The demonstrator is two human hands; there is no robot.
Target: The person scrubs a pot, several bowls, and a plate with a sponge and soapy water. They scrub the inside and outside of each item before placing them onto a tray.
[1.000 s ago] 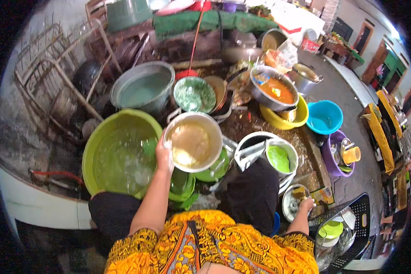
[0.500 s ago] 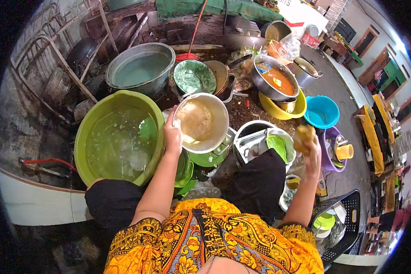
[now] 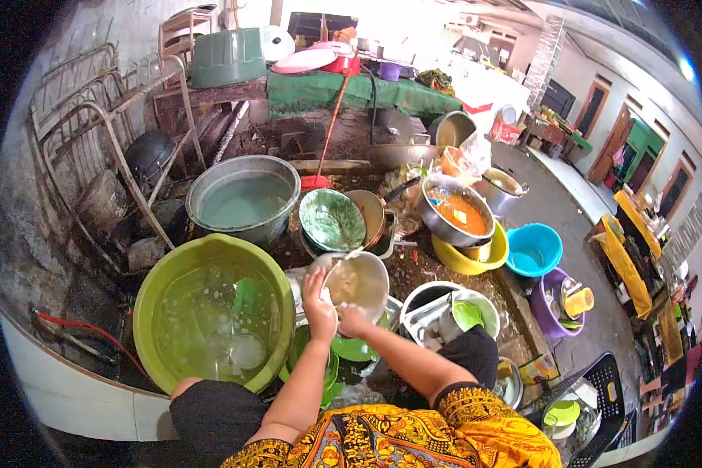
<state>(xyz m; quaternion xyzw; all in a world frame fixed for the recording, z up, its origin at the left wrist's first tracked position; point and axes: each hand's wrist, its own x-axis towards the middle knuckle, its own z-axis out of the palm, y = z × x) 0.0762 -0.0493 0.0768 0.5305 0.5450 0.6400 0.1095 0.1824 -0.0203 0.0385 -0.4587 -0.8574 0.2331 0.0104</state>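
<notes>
In front of my lap a light metal pot (image 3: 366,279) is tilted toward me, its inside pale and murky. My left hand (image 3: 318,306) holds it by the left side, the fingers stretched up along the wall. My right hand (image 3: 354,320) is closed at the pot's near rim, close beside the left. Whatever the right fingers hold is hidden. Left of the pot stands a large green basin (image 3: 283,343) of cloudy, sudsy water with a green item in it. Green dishes (image 3: 355,348) lie under the pot. A green marbled bowl (image 3: 332,221) sits just beyond it.
A dark tub (image 3: 200,183) of water stands behind the basin. To the right are a pot of orange liquid (image 3: 459,209), a yellow basin (image 3: 501,260), a blue basin (image 3: 552,240), a purple basin (image 3: 546,313), a metal pot with dishes (image 3: 487,306) and a black crate (image 3: 605,382).
My right hand has swung left from beside the purple basin to the pot, and the blurred yellow-brown thing in it no longer shows. The pot is lower and more tilted. The view has lifted.
</notes>
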